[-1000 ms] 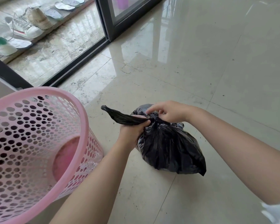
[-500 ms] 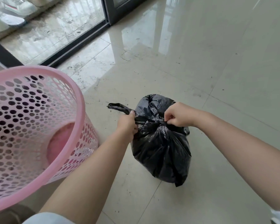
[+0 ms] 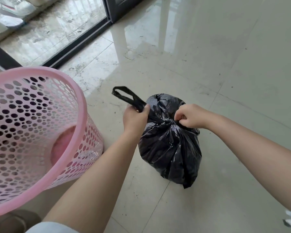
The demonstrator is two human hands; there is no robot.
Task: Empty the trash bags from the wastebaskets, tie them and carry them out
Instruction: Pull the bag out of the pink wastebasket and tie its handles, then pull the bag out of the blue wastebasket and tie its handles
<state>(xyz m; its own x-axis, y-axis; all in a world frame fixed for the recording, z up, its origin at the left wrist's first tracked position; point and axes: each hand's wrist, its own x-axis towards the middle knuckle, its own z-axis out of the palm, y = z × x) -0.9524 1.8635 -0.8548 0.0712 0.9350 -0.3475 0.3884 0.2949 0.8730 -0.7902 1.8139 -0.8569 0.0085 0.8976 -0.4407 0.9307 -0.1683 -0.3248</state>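
My left hand (image 3: 135, 119) grips one black handle strap (image 3: 128, 96) of the trash bag (image 3: 170, 148), the loop of it sticking out toward the upper left of the frame. My right hand (image 3: 191, 116) pinches the gathered plastic at the bag's neck (image 3: 168, 122), fingers curled tight on the bunch. The bag sits just right of centre, whether resting on the tiled floor (image 3: 225, 81) or hanging just above it I cannot tell, and just beside the pink wastebasket (image 3: 40, 132), which fills the lower left and holds no liner that I can see.

A second ago the strap was a twisted tail pulled out flat and my right hand lay on top of the bunch; now the strap has opened into a loop, my hands have drawn apart, and a puff of plastic stands above the cinched neck. I judge the first wrap of the knot has gone round and I am pulling it snug. The bag is out of the basket, so the emptying is done here; the tie looks unfinished, and the carrying out is yet to come. The thin plastic could tear if I pull too hard.
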